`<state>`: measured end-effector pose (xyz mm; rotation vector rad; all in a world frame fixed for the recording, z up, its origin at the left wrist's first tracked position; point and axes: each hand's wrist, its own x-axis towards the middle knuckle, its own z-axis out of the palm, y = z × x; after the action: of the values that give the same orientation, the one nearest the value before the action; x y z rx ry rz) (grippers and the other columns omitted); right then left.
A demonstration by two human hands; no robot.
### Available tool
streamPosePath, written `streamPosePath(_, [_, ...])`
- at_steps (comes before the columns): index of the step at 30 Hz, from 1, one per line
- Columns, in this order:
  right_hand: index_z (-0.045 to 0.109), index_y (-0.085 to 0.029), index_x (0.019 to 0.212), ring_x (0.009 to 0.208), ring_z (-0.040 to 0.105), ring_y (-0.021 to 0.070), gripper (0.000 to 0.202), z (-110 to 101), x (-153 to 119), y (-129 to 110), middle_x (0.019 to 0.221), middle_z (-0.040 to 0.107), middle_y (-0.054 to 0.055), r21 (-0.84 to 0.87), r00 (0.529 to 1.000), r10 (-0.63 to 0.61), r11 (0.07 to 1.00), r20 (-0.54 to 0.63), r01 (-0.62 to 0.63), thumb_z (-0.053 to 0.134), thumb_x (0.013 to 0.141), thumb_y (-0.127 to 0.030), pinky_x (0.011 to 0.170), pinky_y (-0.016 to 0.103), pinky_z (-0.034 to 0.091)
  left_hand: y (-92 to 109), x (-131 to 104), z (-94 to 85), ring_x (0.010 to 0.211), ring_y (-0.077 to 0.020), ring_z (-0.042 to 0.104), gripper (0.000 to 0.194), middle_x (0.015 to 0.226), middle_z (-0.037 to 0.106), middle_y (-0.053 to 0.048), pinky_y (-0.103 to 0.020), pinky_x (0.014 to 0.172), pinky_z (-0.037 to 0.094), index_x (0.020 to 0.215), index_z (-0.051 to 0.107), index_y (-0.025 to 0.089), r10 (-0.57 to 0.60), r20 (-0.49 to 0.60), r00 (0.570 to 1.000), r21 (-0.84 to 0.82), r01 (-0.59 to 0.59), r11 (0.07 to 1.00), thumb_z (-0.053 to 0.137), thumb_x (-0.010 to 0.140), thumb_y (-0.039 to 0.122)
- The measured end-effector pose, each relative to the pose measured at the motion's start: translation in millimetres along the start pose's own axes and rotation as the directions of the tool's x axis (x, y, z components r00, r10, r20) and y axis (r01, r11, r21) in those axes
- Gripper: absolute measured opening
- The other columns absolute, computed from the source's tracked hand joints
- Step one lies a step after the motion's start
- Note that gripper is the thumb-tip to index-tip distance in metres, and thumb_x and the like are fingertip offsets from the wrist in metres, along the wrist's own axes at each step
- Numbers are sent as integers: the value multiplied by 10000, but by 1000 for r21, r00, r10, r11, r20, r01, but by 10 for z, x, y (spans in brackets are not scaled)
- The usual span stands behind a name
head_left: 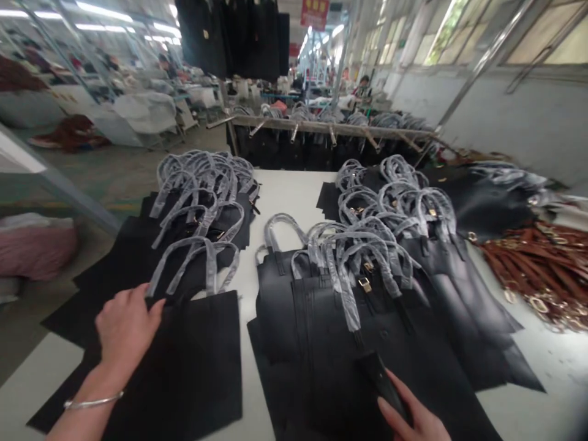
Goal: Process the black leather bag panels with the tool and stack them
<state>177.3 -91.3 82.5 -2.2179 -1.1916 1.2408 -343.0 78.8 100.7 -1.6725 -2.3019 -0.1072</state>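
My left hand [128, 324], with a silver bangle at the wrist, pinches the top edge of a black leather panel [193, 361] beside its plastic-wrapped handle [209, 263]. The panel lies on the left stack. In my right hand [411, 410], low at the right of centre, is a black handheld object [381, 380], its far end over the black panels [331, 349] of the middle stack. Wrapped handles [349, 245] and a gold buckle [365, 283] lie at the top of that stack.
Brown leather straps [542, 263] with gold rings are piled at the right of the white table [287, 193]. Behind it, a metal rack [331, 127] holds black pieces with wrapped handles. Black bags [234, 40] hang above. People sit at machines in the far background.
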Motion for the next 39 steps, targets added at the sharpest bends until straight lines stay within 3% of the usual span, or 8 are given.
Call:
streamPosePath(2, [423, -175, 1401, 421, 614, 185, 698, 36, 53, -19, 413, 555, -63, 48, 998, 62, 997, -3, -62, 476, 816, -553, 415, 244, 472, 484, -311, 116, 1060, -229, 530, 440, 1135, 575, -65, -385, 916, 439, 1170, 524, 139, 176, -35, 984, -242, -179, 954, 307, 935, 441])
streamPosePath(4, [394, -170, 1410, 396, 584, 173, 694, 51, 111, -54, 401, 522, -75, 76, 996, 93, 993, -3, -92, 456, 833, -552, 399, 241, 449, 1150, -760, 206, 1092, -210, 533, 290, 1153, 581, -60, -364, 965, 439, 1099, 561, 170, 426, -45, 904, -542, -380, 750, 395, 929, 335])
streamPosePath(8, [409, -185, 1389, 425, 589, 163, 646, 15, 168, -137, 442, 537, -71, 95, 998, 61, 994, 12, -62, 480, 840, -519, 400, 230, 448, 2451, -1553, 198, 1078, -173, 546, 228, 1152, 585, -41, -320, 964, 469, 1100, 561, 216, 667, -76, 741, -816, -431, 386, 487, 889, 174])
streamPosePath(14, [411, -189, 1379, 431, 584, 148, 607, -57, 137, -190, 461, 547, -68, 117, 999, 52, 992, -15, -50, 497, 846, -467, 408, 218, 458, 3477, -1555, 72, 1004, -247, 537, 261, 1080, 563, -102, -376, 849, 515, 1064, 552, 147, 809, -163, 564, -703, -642, 306, 607, 825, 237])
streamPosePath(18, [413, -188, 1382, 433, 583, 146, 617, -53, 208, -135, 469, 542, -67, 127, 999, 45, 991, -31, -40, 516, 840, -463, 398, 211, 449, 3698, -1320, 237, 880, -230, 563, 71, 904, 580, -97, -324, 694, 529, 894, 584, 126, 919, -188, 347, -572, -799, 185, 520, 862, 126])
streamPosePath(20, [412, -194, 1386, 435, 586, 145, 623, -51, 267, -106, 485, 558, -63, 130, 999, 44, 991, -22, -41, 529, 834, -458, 392, 208, 442, 3733, -1252, 335, 858, -214, 572, 100, 884, 583, -89, -302, 678, 531, 857, 585, 126, 933, -197, 300, -570, -810, 140, 493, 872, 90])
streamPosePath(27, [445, -195, 1375, 435, 584, 130, 593, -110, 435, -195, 490, 562, -55, 146, 999, 35, 988, 37, -40, 549, 834, -413, 400, 190, 435, 3769, -1113, 461, 908, -151, 617, 155, 1076, 579, -87, -272, 831, 532, 958, 575, 126, 912, -186, 365, -661, -733, 158, 423, 933, 111])
streamPosePath(39, [414, -172, 1404, 424, 581, 130, 618, -169, 691, -423, 502, 594, -41, 167, 985, 68, 981, 161, -95, 530, 849, -419, 374, 192, 435, 3800, -1009, 511, 954, -138, 626, 168, 1058, 630, -56, -242, 880, 513, 940, 619, 140, 916, -138, 377, -835, -542, 97, 451, 933, 137])
